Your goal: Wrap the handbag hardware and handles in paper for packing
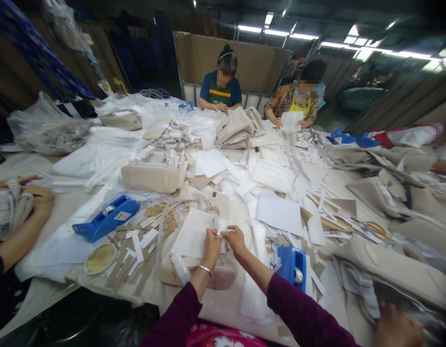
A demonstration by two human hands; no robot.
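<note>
A beige handbag [219,279] lies in front of me, with a white sheet [192,233] over its upper part. My left hand [211,248] and my right hand [235,241] meet above it, fingertips nearly touching. Both are closed in a pinch on a small piece of white wrapping [221,223] near the bag's clasp side. My fingers partly hide what lies under the wrapping. A rolled white strip [180,267] rests on the bag, left of my left wrist. Clear plastic film runs along the bag's left side.
Blue tape dispensers stand at left [107,217] and right [292,267]. Near the left one are a round tin [100,258] and card strips [132,258]. Another beige bag [149,178] sits farther back. Scissors [376,229] lie right. Co-workers' hands work at both sides and across the table.
</note>
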